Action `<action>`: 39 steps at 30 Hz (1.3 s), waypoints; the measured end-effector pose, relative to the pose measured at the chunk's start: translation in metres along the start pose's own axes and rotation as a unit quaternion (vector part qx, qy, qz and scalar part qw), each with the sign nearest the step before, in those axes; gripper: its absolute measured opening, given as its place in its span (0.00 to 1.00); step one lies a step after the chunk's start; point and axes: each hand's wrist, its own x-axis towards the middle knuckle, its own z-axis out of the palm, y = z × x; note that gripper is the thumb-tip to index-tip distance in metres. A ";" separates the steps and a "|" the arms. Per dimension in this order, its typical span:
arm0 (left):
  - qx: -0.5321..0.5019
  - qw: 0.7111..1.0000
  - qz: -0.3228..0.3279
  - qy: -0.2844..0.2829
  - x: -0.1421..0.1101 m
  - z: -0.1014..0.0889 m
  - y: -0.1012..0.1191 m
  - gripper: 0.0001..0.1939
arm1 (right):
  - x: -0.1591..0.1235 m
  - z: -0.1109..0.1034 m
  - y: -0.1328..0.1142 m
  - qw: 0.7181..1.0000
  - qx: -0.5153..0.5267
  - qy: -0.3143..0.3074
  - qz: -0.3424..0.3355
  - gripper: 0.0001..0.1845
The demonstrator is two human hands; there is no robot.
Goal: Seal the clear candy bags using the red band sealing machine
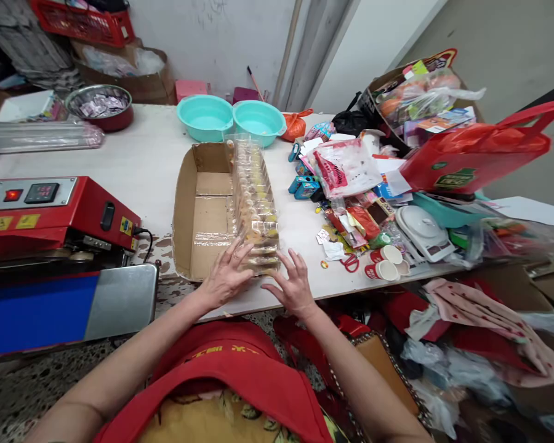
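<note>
A shallow cardboard tray (184, 209) lies on the white table (138, 160) in front of me. Along its right side stands a row of clear plastic packets (255, 197) with yellow and pale contents. My left hand (225, 275) rests with spread fingers against the near left end of the row, inside the tray's front edge. My right hand (293, 284) lies flat with fingers apart on the table, touching the near right end of the row. Neither hand grips anything.
A red sealing machine (50, 215) stands at left. Two teal bowls (231, 118) sit behind the tray. At right lie a heap of small packets, red scissors (349, 263), red-and-white cups (384, 263), a white scale (423, 231) and a red bag (475, 154).
</note>
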 end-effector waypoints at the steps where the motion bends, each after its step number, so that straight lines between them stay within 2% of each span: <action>1: 0.013 1.000 -0.006 0.001 0.002 -0.002 -0.003 0.07 | 0.005 -0.008 0.002 0.999 -0.027 -0.020 -0.020 0.12; 3: 0.020 1.000 -0.009 -0.010 0.006 -0.014 -0.015 0.06 | 0.018 -0.024 0.003 0.997 -0.045 -0.055 -0.036 0.10; 5: -0.001 1.000 -0.016 -0.012 0.009 -0.037 -0.025 0.07 | 0.039 -0.043 -0.003 0.994 -0.012 -0.098 -0.046 0.10; 7: -0.065 0.997 -0.039 0.012 0.013 -0.066 -0.029 0.12 | 0.067 -0.061 -0.017 0.990 0.065 -0.117 -0.053 0.10; 9: -0.188 0.978 -0.084 0.042 0.018 -0.095 -0.029 0.14 | 0.100 -0.074 -0.038 0.979 0.170 -0.102 -0.045 0.08; 10: -0.270 0.954 -0.115 0.060 0.019 -0.107 -0.028 0.13 | 0.118 -0.077 -0.049 0.970 0.225 -0.090 -0.031 0.08; 11: -0.356 0.918 -0.152 0.083 0.020 -0.118 -0.028 0.12 | 0.135 -0.077 -0.061 0.958 0.276 -0.076 -0.012 0.08; 12: -0.436 0.872 -0.193 0.112 0.020 -0.127 -0.028 0.12 | 0.151 -0.074 -0.072 0.945 0.322 -0.060 0.011 0.07; 14: -0.555 0.766 -0.274 0.177 0.016 -0.139 -0.034 0.20 | 0.179 -0.060 -0.094 0.916 0.395 -0.032 0.059 0.08; 16: -0.611 0.678 -0.349 0.210 0.005 -0.145 -0.047 0.26 | 0.200 -0.035 -0.112 0.887 0.451 -0.021 0.100 0.10; 18: -0.624 0.622 -0.419 0.218 -0.012 -0.148 -0.063 0.26 | 0.213 -0.004 -0.127 0.860 0.490 -0.041 0.139 0.13; 19: -0.617 0.606 -0.446 0.231 -0.024 -0.148 -0.071 0.26 | 0.217 0.012 -0.134 0.848 0.502 -0.056 0.159 0.14; 20: -0.606 0.598 -0.463 0.247 -0.036 -0.147 -0.078 0.26 | 0.219 0.028 -0.140 0.838 0.512 -0.069 0.179 0.15; 22: -0.591 0.601 -0.471 0.261 -0.065 -0.141 -0.086 0.30 | 0.218 0.058 -0.150 0.814 0.532 -0.079 0.219 0.16; 25: -0.609 0.599 -0.477 0.208 -0.112 -0.127 -0.087 0.36 | 0.210 0.095 -0.165 0.784 0.551 -0.057 0.281 0.19; 27: -0.607 0.590 -0.503 0.175 -0.141 -0.120 -0.085 0.36 | 0.202 0.112 -0.174 0.775 0.548 -0.061 0.310 0.22; 28: -0.593 0.595 -0.515 0.171 -0.154 -0.118 -0.085 0.35 | 0.198 0.118 -0.178 0.771 0.547 -0.080 0.318 0.23; 30: -0.558 0.620 -0.527 0.163 -0.178 -0.119 -0.087 0.31 | 0.194 0.125 -0.183 0.750 0.557 -0.152 0.323 0.27; 33: -0.540 0.648 -0.521 0.132 -0.201 -0.132 -0.095 0.29 | 0.194 0.130 -0.186 0.700 0.564 -0.313 0.306 0.27; 36: -0.564 0.640 -0.514 0.090 -0.212 -0.145 -0.102 0.30 | 0.199 0.135 -0.189 0.647 0.535 -0.479 0.257 0.26; 38: -0.575 0.632 -0.515 0.074 -0.217 -0.147 -0.107 0.30 | 0.202 0.141 -0.193 0.628 0.518 -0.534 0.230 0.24; 39: -0.575 0.629 -0.519 0.069 -0.221 -0.147 -0.110 0.30 | 0.202 0.145 -0.196 0.630 0.511 -0.540 0.225 0.23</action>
